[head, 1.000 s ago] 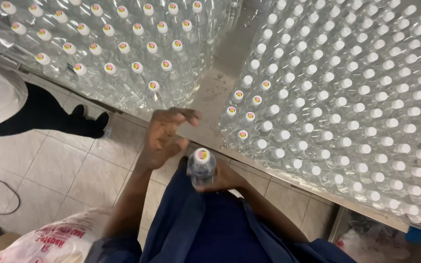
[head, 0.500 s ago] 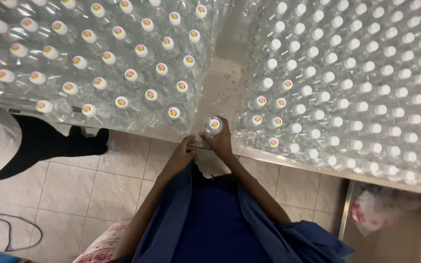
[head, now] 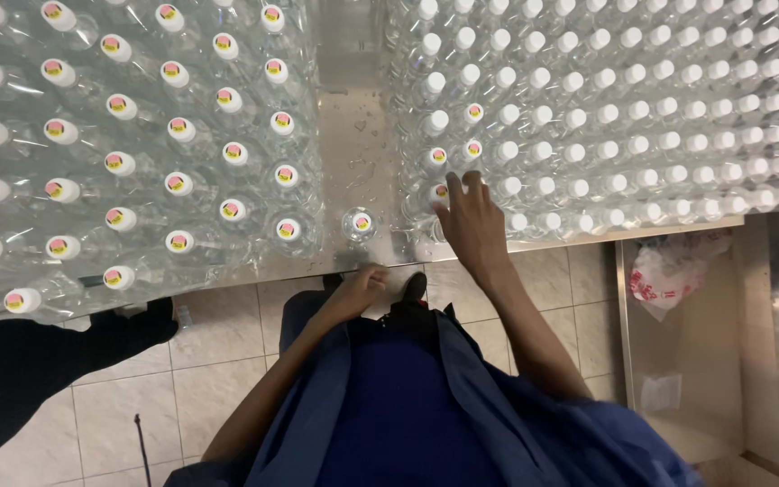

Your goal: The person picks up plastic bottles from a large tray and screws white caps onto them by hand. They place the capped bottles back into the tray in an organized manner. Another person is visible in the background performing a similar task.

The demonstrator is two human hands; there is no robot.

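The left hand (head: 358, 290) has dropped to the table edge (head: 254, 272), fingers curled, holding nothing. The stickered bottle (head: 360, 224) now stands alone in the gap, released. Beyond, the right hand (head: 471, 221) spreads over plain-capped bottles (head: 588, 117).

head cam | on person's head | faces straight down | close over metal table (head: 353, 135) edge | single view

A crumpled white plastic bag (head: 673, 271) lies right; another person's black-clad leg (head: 38, 356) stands left on floor tiles (head: 218, 379).
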